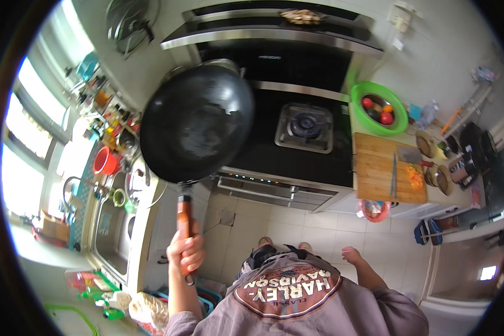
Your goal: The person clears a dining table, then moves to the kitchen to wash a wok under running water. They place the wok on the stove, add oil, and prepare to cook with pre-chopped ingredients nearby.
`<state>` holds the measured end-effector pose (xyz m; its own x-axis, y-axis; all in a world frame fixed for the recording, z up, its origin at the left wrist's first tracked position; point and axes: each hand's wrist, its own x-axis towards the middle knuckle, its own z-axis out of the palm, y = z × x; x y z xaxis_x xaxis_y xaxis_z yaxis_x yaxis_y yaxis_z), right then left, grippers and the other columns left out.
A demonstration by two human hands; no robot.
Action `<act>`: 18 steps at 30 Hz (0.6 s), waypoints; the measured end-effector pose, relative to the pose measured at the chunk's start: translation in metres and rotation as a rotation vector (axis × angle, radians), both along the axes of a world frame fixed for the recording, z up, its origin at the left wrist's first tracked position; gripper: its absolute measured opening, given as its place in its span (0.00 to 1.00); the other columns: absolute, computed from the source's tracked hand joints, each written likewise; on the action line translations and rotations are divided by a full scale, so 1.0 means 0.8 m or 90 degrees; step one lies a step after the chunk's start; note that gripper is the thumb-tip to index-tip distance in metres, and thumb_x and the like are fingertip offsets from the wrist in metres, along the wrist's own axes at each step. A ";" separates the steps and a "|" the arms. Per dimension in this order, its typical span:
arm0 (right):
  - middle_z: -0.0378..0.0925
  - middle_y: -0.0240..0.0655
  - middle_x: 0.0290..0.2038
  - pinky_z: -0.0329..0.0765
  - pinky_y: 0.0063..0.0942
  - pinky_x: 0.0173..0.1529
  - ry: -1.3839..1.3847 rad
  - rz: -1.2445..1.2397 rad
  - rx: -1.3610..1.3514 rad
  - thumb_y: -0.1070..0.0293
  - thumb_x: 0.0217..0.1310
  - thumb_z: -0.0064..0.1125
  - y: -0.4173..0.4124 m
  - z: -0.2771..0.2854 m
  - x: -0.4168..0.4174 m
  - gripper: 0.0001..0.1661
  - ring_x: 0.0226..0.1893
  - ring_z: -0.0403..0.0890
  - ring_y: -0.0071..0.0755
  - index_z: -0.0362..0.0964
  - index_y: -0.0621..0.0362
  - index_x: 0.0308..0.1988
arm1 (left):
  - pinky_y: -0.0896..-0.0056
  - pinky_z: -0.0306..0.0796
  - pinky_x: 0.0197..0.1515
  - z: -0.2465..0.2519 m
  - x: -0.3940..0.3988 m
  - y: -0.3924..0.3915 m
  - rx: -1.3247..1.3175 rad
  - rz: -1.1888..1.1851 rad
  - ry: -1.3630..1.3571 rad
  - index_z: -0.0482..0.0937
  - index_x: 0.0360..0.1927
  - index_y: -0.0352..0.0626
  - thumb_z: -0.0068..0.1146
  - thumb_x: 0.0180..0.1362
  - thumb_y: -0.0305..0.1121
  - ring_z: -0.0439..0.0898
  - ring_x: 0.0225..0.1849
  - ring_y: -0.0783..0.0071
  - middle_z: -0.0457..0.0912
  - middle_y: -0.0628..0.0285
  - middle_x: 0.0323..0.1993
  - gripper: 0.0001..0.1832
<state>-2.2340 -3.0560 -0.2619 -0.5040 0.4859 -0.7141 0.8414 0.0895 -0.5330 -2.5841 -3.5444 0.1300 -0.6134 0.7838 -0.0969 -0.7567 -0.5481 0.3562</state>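
Note:
My left hand [187, 253] grips the brown wooden handle [185, 217] of a large dark wok [197, 126]. Raised in front of the left part of the cooktop, the wok shows its inside, which has shiny patches and no food that I can make out. It hides much of the stove behind it. My right hand [351, 255] hangs low at my right side, away from the counter, its fingers partly curled. I see nothing in it. To the wok's right is a gas burner [306, 126] with a bluish glow at its centre.
Right of the cooktop [260, 159], a cutting board [367, 168] carries a cleaver [408, 154], blue chopsticks [393, 176] and chopped orange pieces [415, 176]. Behind it stands a green basin [358, 93] with vegetables. A sink [111, 239] lies left; a range hood [273, 34] overhangs the stove.

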 end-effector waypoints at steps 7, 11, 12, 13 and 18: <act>0.81 0.42 0.32 0.81 0.30 0.36 0.126 -0.036 0.111 0.68 0.56 0.56 -0.029 -0.003 0.141 0.15 0.29 0.84 0.36 0.76 0.60 0.43 | 0.82 0.53 0.09 -0.078 -0.070 0.231 0.001 -0.243 -0.054 0.66 0.42 0.44 0.53 0.62 0.28 0.57 0.10 0.88 0.62 0.73 0.17 0.09; 0.81 0.41 0.30 0.78 0.30 0.23 -0.038 -0.446 -0.050 0.67 0.59 0.54 -0.098 0.007 0.255 0.11 0.24 0.83 0.36 0.76 0.60 0.40 | 0.84 0.55 0.13 -0.119 -0.089 0.314 -0.036 -0.271 0.014 0.65 0.33 0.47 0.52 0.63 0.29 0.58 0.11 0.89 0.61 0.75 0.17 0.07; 0.81 0.41 0.30 0.78 0.30 0.24 -0.016 -0.484 -0.084 0.67 0.59 0.54 -0.117 0.011 0.277 0.11 0.24 0.83 0.36 0.75 0.60 0.40 | 0.84 0.56 0.14 -0.126 -0.094 0.328 -0.044 -0.278 0.026 0.64 0.30 0.49 0.52 0.63 0.29 0.58 0.12 0.89 0.61 0.75 0.17 0.09; 0.81 0.41 0.30 0.78 0.30 0.24 -0.036 -0.497 -0.111 0.67 0.59 0.54 -0.131 0.014 0.292 0.11 0.25 0.83 0.36 0.75 0.59 0.41 | 0.84 0.56 0.14 -0.134 -0.100 0.338 -0.043 -0.281 0.031 0.64 0.30 0.49 0.52 0.63 0.29 0.58 0.12 0.89 0.61 0.75 0.17 0.09; 0.81 0.40 0.31 0.77 0.31 0.24 -0.089 -0.540 -0.217 0.69 0.60 0.54 -0.179 0.021 0.312 0.11 0.26 0.83 0.36 0.74 0.58 0.43 | 0.83 0.55 0.14 -0.159 -0.116 0.368 -0.061 -0.291 -0.005 0.63 0.30 0.49 0.52 0.62 0.27 0.59 0.13 0.88 0.62 0.74 0.17 0.10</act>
<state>-1.9848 -3.1994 -0.2451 0.0262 0.4058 -0.9136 0.6126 -0.7287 -0.3061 -2.6772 -3.2499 0.0028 -0.2059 0.9608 -0.1855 -0.9156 -0.1222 0.3831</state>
